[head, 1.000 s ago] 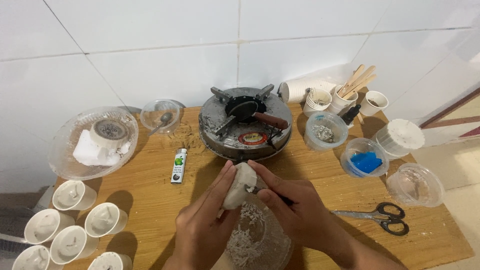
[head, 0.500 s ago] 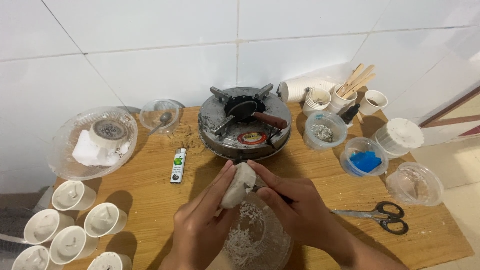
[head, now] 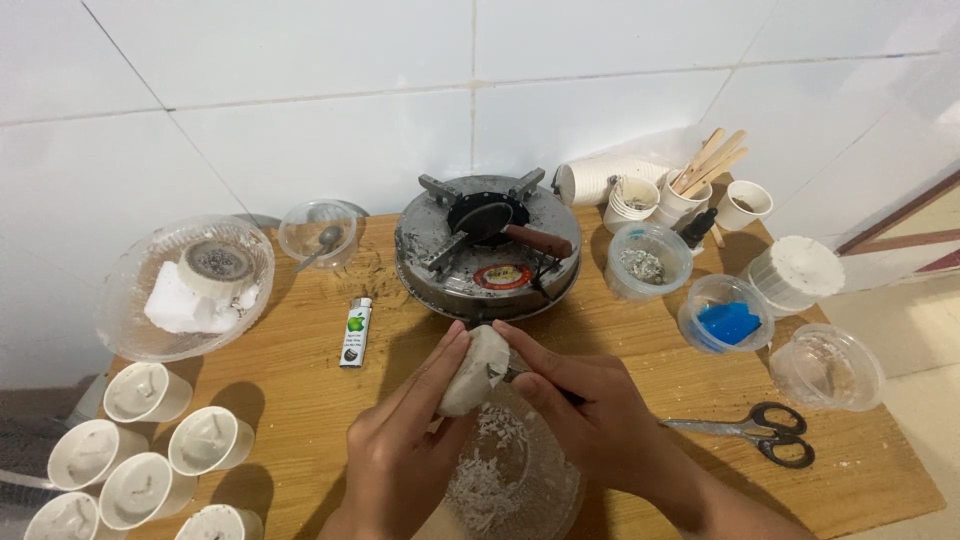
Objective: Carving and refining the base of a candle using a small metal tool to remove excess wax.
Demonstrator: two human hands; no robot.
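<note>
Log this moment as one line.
left hand: holds white wax block | right hand: scrapes it | below: glass bowl of shavings

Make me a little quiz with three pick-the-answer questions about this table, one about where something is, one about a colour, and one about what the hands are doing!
1. Where do the scissors lie?
A. on the wooden table, to the right of the hands
B. inside the stove
C. in the big bowl on the left

2. What colour is the stuff in the small clear tub on the right?
A. red
B. blue
C. green

3. What is the left hand doing?
A. lying flat on the table
B. holding a white lump over a glass bowl
C. lifting the lighter

Answers:
1 A, the scissors rest on bare wood right of the right hand.
2 B, the pieces in the tub are bright blue.
3 B, its fingers wrap the lump above the bowl of white shavings.
</note>
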